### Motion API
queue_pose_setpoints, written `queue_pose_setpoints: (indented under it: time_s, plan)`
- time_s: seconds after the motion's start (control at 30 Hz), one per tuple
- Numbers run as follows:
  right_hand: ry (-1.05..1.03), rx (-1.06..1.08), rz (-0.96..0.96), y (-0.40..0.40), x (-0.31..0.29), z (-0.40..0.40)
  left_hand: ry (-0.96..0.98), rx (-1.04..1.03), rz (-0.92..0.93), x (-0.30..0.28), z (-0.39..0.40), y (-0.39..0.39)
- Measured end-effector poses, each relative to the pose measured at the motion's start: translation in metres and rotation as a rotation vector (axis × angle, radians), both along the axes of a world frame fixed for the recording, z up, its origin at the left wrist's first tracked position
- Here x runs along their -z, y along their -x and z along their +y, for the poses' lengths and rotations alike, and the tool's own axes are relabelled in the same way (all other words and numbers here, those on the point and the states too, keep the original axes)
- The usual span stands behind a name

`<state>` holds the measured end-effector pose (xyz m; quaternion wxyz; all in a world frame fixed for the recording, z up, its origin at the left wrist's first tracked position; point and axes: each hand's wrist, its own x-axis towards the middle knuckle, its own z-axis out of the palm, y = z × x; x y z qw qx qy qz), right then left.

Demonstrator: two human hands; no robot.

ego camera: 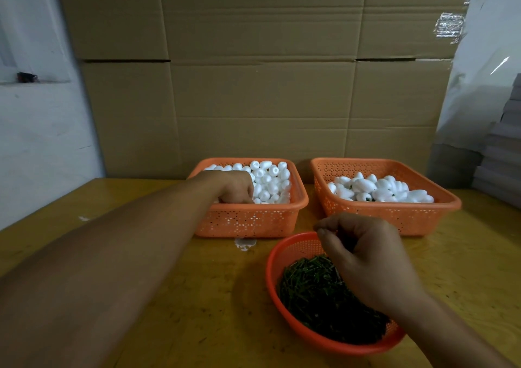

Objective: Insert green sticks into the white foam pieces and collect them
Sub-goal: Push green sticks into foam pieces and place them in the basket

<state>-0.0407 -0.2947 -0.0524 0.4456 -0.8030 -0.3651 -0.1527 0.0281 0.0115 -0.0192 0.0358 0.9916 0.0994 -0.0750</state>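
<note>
Left hand is reaching, fingers curled, into foam; grip unclear. Right hand is hovering over sticks, fingertips pinched; contents indiscernible.

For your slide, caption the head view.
Left hand in foam basket, right hand over stick bowl.

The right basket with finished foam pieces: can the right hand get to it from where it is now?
Probably yes. The right hand hovers above the round basket of green sticks, and the right basket stands just beyond it, open-topped, with nothing between them.
</note>
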Motion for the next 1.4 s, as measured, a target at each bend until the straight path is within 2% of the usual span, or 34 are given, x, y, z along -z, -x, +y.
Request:
queue_pose_setpoints:
  time_s: [0.07,0.2,0.3,0.43,0.6,0.8,0.97,1.07,1.3,1.4]
  plan:
    - [0.012,0.000,-0.004,0.000,-0.001,-0.001,0.056,-0.009,-0.118,0.000,0.002,0.002]
    - [0.075,-0.031,-0.026,0.004,-0.002,0.000,0.433,-0.044,-0.327,-0.001,-0.001,0.010]
    - [0.112,-0.057,-0.028,0.006,-0.001,0.001,0.614,-0.043,-0.534,-0.002,-0.007,0.019]
    - [0.149,-0.055,-0.028,0.005,-0.001,0.001,0.724,0.023,-0.757,-0.006,-0.023,0.036]
    - [0.308,-0.041,0.007,0.006,-0.005,0.000,0.825,0.177,-0.889,-0.008,-0.053,0.071]
    - [0.645,0.046,0.032,0.005,-0.011,-0.003,0.964,0.354,-0.860,0.005,-0.099,0.111]
    - [0.872,0.043,-0.001,0.010,-0.011,-0.004,0.845,0.445,-0.765,0.014,-0.118,0.134]
    - [0.920,0.004,-0.041,0.012,-0.010,-0.003,0.813,0.503,-0.744,0.018,-0.127,0.140]
    - [0.918,-0.021,-0.088,0.013,-0.003,-0.002,0.944,0.539,-0.567,0.022,-0.135,0.151]
    - [0.885,-0.015,-0.108,0.013,0.000,-0.001,0.970,0.549,-0.585,0.024,-0.138,0.152]
